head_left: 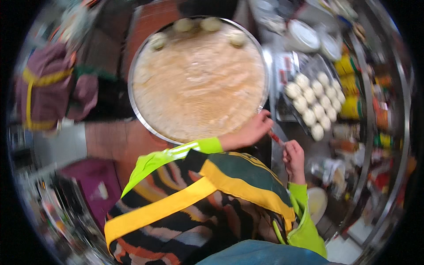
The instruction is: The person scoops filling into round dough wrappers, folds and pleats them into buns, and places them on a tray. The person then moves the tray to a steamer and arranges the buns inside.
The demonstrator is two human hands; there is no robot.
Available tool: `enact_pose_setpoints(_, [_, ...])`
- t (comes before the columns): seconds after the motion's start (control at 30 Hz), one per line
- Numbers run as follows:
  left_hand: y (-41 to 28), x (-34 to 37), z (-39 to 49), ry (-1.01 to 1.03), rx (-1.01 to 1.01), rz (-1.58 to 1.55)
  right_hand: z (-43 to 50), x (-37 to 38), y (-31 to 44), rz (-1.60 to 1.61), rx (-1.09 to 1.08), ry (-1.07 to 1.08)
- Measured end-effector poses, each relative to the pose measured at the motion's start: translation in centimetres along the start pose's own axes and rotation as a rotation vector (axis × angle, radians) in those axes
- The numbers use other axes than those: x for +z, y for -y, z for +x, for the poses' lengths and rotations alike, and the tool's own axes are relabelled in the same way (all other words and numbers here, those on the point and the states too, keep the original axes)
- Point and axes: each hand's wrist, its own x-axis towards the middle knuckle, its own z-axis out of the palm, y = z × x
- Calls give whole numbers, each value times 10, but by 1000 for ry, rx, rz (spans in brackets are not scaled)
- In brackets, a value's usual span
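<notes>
A large round pan (198,82), floury and tan inside with a metal rim, lies before me; several pale dough balls (210,24) rest along its far edge. My left hand (251,129) reaches across the pan's near right rim, fingers curled beside a thin object with a red part (275,136). That object extends toward my right hand (294,155), whose fingers are closed around its lower end. Blur hides what the object is and whether the left fingers grip it. Both sleeves are bright green.
On the counter to the right, a dark tray (298,114) carries several white dough balls (309,96). White round containers (303,34) stand behind it, and yellow packages (351,106) line a shelf. A person in a purple garment (46,86) is at the left.
</notes>
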Motion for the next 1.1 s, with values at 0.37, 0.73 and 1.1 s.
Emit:
enact_pose_setpoints(0.37, [-38, -56, 78, 4, 170, 411, 68, -168, -141, -799, 74, -693])
enact_pose_setpoints(0.73, [-41, -22, 180, -60, 304, 1020, 164, -47, 115, -708, -971, -300])
enact_pose_setpoints(1.1, [-69, 27, 164, -46, 317, 1035, 254, -25, 175, -1411, -790, 532])
